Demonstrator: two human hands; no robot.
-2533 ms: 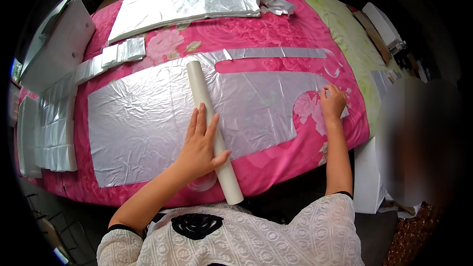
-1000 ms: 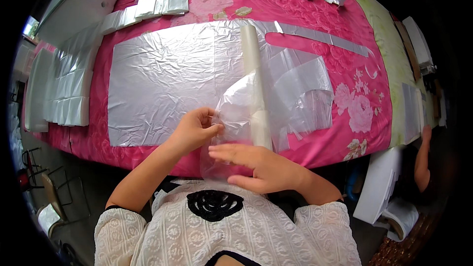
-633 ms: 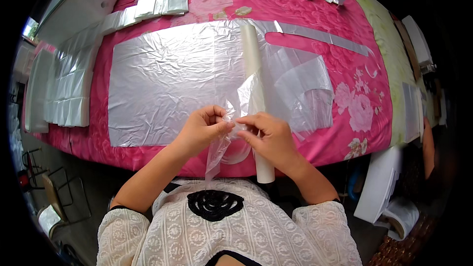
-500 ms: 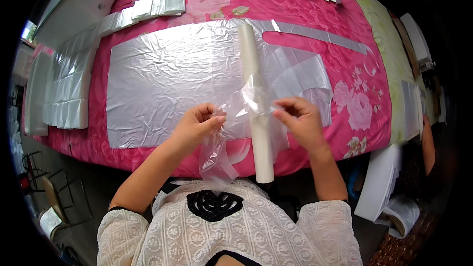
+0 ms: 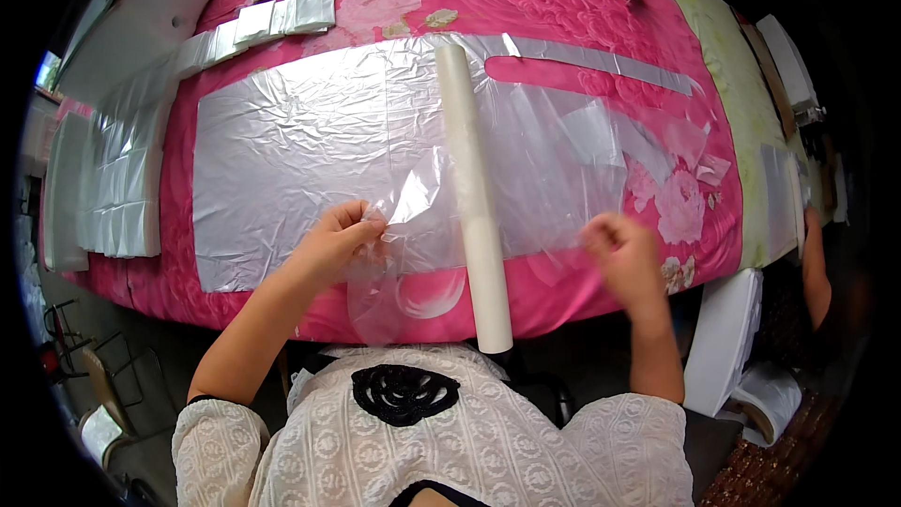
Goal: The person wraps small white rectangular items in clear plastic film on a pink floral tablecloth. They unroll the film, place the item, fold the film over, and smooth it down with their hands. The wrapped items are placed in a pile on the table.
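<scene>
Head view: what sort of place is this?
Probably a small, makeshift workshop: a pink floral cloth lies under the work, with folded plastic stacks toward its left end and a pale roll lying across a silvery sheet.

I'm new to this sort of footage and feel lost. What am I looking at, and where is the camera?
There is no machine here, just a person. The view comes from a wide fisheye camera worn on that person's head, looking down, so straight edges bend near the dark rim. A pink flower-patterned cloth covers the surface. On it lies a wide, shiny silvery plastic sheet, with a long off-white cylindrical roll across it. The bare left hand pinches thin, clear plastic film. The bare right hand is blurred, fingers curled; whether it holds film is unclear. The forearm at far right belongs to someone else.
</scene>
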